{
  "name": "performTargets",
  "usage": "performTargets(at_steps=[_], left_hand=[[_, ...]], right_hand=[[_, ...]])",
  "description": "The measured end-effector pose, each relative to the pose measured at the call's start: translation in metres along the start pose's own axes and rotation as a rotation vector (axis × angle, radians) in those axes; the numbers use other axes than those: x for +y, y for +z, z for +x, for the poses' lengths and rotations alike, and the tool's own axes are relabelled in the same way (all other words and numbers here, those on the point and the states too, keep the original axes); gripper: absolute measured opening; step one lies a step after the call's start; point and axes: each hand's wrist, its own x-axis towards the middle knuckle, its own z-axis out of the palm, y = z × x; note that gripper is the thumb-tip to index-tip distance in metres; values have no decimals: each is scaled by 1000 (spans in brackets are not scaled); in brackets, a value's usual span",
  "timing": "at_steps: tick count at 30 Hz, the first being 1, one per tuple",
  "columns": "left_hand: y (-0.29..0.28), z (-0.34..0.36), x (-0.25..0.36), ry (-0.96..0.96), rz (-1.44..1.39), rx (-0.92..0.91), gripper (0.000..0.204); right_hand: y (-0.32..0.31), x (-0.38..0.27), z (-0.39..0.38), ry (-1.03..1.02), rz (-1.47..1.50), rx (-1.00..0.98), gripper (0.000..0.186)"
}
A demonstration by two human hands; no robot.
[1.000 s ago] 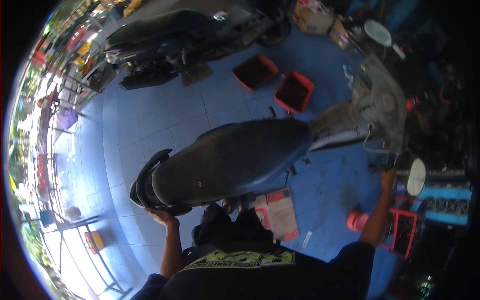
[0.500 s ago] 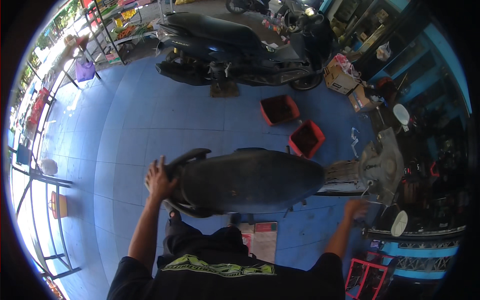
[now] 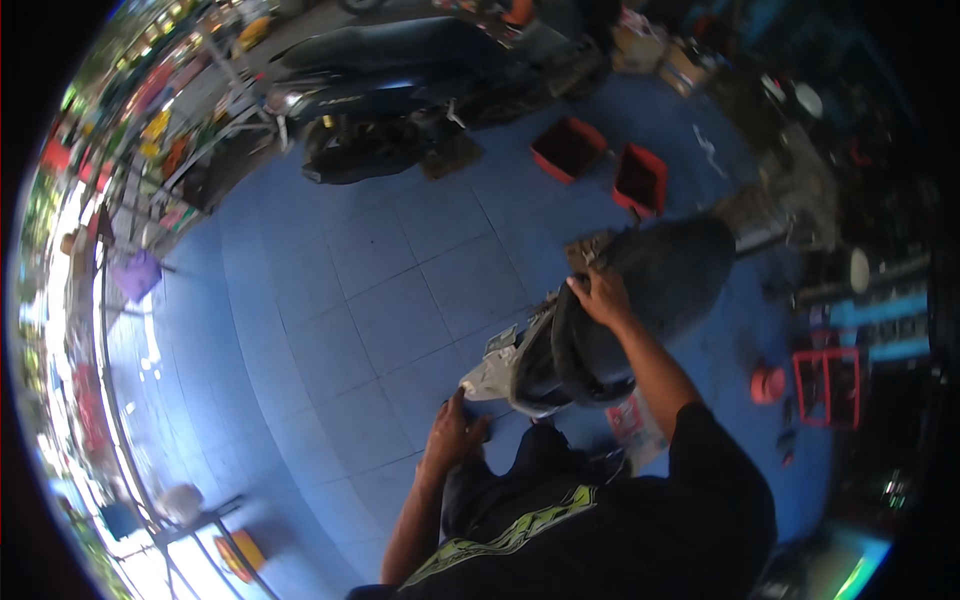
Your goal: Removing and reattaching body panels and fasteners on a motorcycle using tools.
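Note:
A scooter with a long black seat [image 3: 680,275] stands in front of me, its rear end toward my left. My right hand [image 3: 602,298] lies at the back of the seat, its fingers curled over the black grab rail [image 3: 568,350]. Near the pale tip of the rear fender [image 3: 488,378] is my left hand [image 3: 452,438]. One finger reaches up to that tip and the thumb stands apart; I cannot tell whether it presses on the fender. The scooter's front end is dark and blurred at the right.
Two red bins [image 3: 570,148] sit on the blue tiled floor beyond the seat. A second dark scooter [image 3: 390,85] is parked at the back. At right are a red metal frame [image 3: 827,388] and a red pot-like item [image 3: 767,384]. Metal racks [image 3: 185,530] line the left.
My view has turned left. My left hand has moved from the seat's rear to the fender tip; my right hand has come from the front end to the grab rail.

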Motion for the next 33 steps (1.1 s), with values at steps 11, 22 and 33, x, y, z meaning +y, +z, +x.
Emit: performTargets(at_steps=[11,22,33], left_hand=[[-152,67,-79,-151,266,186,61],[-238,301,-96,-32,446,-234,72],[-291,575,81,209,529,-127,64]], right_hand=[[-7,-43,-3,242,-66,-87,66],[-4,-41,18,546,-125,-174,52],[7,-59,66,800,-134,-112,47]])
